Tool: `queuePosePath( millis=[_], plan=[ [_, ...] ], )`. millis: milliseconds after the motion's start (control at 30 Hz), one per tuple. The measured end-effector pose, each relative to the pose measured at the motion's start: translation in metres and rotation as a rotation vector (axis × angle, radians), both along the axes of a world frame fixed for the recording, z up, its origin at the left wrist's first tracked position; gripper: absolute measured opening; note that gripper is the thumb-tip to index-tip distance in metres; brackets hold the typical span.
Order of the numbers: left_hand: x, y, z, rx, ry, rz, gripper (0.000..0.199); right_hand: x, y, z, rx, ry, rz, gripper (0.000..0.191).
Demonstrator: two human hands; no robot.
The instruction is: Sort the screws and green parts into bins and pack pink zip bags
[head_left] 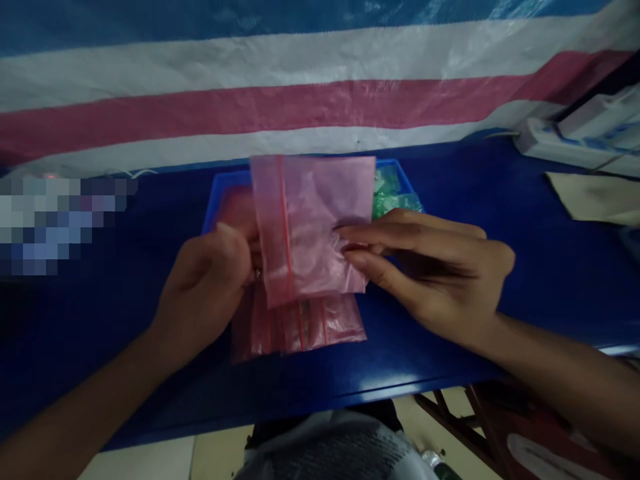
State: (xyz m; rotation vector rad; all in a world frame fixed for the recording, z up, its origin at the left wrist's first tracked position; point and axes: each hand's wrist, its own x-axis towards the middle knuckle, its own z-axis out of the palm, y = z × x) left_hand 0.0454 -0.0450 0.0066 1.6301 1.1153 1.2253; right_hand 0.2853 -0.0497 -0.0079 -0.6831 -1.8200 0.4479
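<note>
A pink zip-lock bag (320,200) with a red seal strip near its left side is raised in front of me. My right hand (430,267) pinches it between thumb and fingers at its right part. At its left edge is my left hand (205,280), closed and blurred, its fingertips partly behind the bag; what they grip is hidden. Below the raised bag, more pink zip-lock bags (345,320) lie overlapping on the blue table (200,380). A blue tray (215,190) sits behind, mostly covered by the bag and hands.
Green plastic packets (395,200) lie in the tray's right part. A white power strip (545,143) and a beige sheet (595,198) are at the right. A striped plastic sheet (320,103) hangs behind the table. Below the front edge is a brown stool or chair (480,427).
</note>
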Motion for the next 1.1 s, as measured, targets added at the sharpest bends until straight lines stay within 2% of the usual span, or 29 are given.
queuePosePath(
  millis=[67,100,167,233,300,367,467,567,633,733,800,867,933,1033,1100],
  plan=[
    [0.000,0.001,0.002,-0.007,0.005,-0.069,0.039,0.000,0.000,0.001,0.018,0.025,-0.056,0.038],
    [-0.001,0.002,0.004,0.008,0.018,-0.062,0.037,0.000,0.000,0.001,0.012,0.045,-0.055,0.039],
    [-0.008,0.008,0.006,0.065,0.048,0.062,0.038,0.000,0.000,0.001,-0.005,0.101,-0.023,0.041],
    [-0.019,0.018,0.010,0.098,0.074,0.235,0.030,0.001,0.001,0.001,-0.001,0.177,-0.012,0.041],
    [-0.032,0.030,0.013,0.069,0.124,0.354,0.023,0.002,0.004,0.001,0.007,0.233,-0.047,0.040],
    [-0.045,0.042,0.015,0.026,0.247,0.415,0.020,0.004,0.006,0.000,0.004,0.242,-0.066,0.037],
    [-0.061,0.053,0.013,0.062,0.543,0.442,0.036,0.005,0.009,0.000,0.035,0.173,-0.056,0.035],
    [-0.071,0.056,0.011,0.285,0.881,0.381,0.039,0.006,0.008,0.001,0.082,0.082,-0.042,0.035],
    [-0.076,0.057,0.010,0.471,0.988,0.315,0.042,0.006,0.006,0.003,0.119,0.033,-0.029,0.034],
    [-0.084,0.060,0.007,0.631,0.978,0.114,0.051,0.009,0.005,0.003,0.168,-0.064,-0.012,0.031],
    [-0.089,0.063,0.004,0.646,0.968,-0.075,0.047,0.009,0.006,0.000,0.177,-0.169,0.010,0.029],
    [-0.094,0.066,0.001,0.653,0.975,-0.197,0.038,0.008,0.008,-0.004,0.194,-0.276,0.059,0.024],
    [-0.097,0.069,-0.001,0.666,0.978,-0.230,0.032,0.005,0.009,-0.010,0.221,-0.356,0.161,0.021],
    [-0.097,0.071,-0.003,0.683,0.955,-0.223,0.029,0.000,0.009,-0.018,0.243,-0.514,0.331,0.041],
    [-0.094,0.070,-0.004,0.707,0.955,-0.168,0.027,-0.003,0.007,-0.021,0.236,-0.671,0.397,0.048]
  ],
)
